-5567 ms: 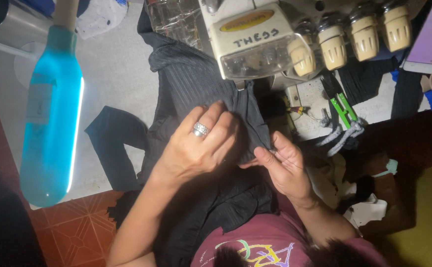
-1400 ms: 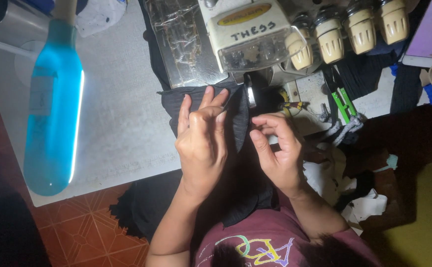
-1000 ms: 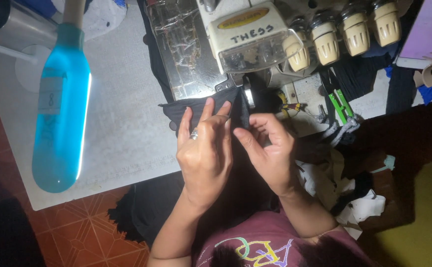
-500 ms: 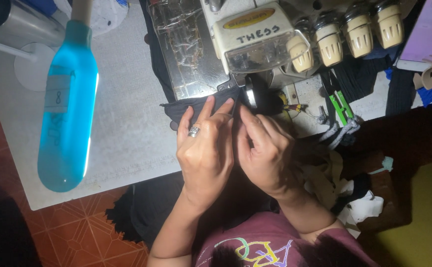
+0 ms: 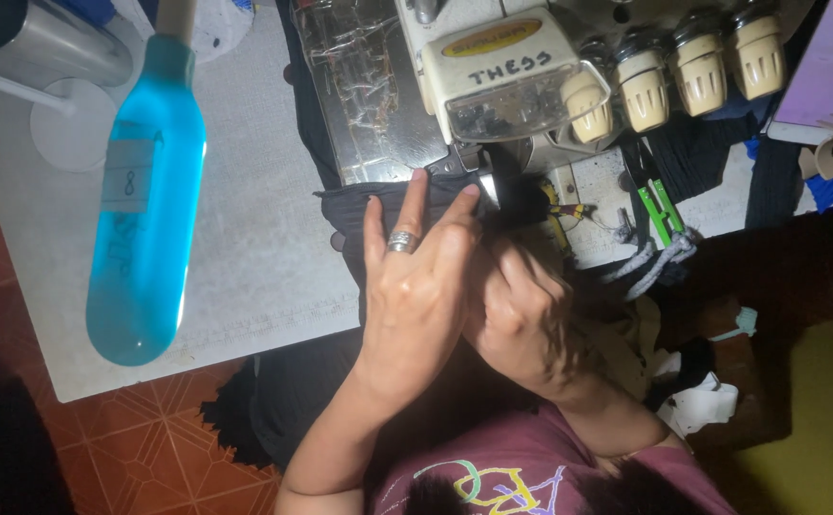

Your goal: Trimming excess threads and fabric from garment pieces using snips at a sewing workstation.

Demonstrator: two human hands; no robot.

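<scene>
Black fabric (image 5: 359, 205) lies on the white worktop (image 5: 245, 257), its upper edge pushed up against the cream sewing machine (image 5: 502, 81), and the rest hangs off the worktop's near edge toward the person's lap. The left hand (image 5: 421, 286) rests flat on this fabric, fingers spread and straight, a silver ring (image 5: 402, 241) on one of them, fingertips near the machine's metal plate (image 5: 369, 105). Just beside it, touching, the right hand (image 5: 521, 315) is curled over the fabric below the needle area; blur hides whether it pinches the cloth. A blue lamp (image 5: 145, 219) hangs over the worktop's left part.
</scene>
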